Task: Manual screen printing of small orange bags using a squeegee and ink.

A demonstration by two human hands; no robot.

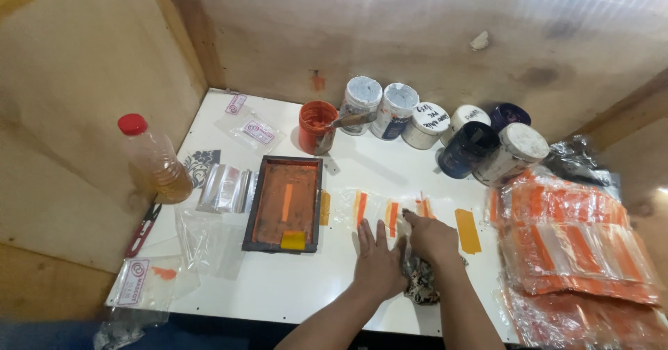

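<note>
My left hand (376, 257) lies flat, fingers spread, on a clear plastic pouch with orange stripes (371, 207) on the white table (292, 280). My right hand (431, 237) is closed around a dark patterned rag (419, 284), pressing it on the same pouch beside the left hand. A small screen-printing frame (286, 202) coated in orange ink lies just left of the pouch, with a yellow squeegee (293, 240) at its near end.
A stack of printed orange-striped pouches (577, 239) fills the right side. Several paint jars (431, 124) and an orange ink pot (316, 124) stand at the back. A bottle with a red cap (154, 158), red snips (142, 229) and loose pouches (226, 188) lie left.
</note>
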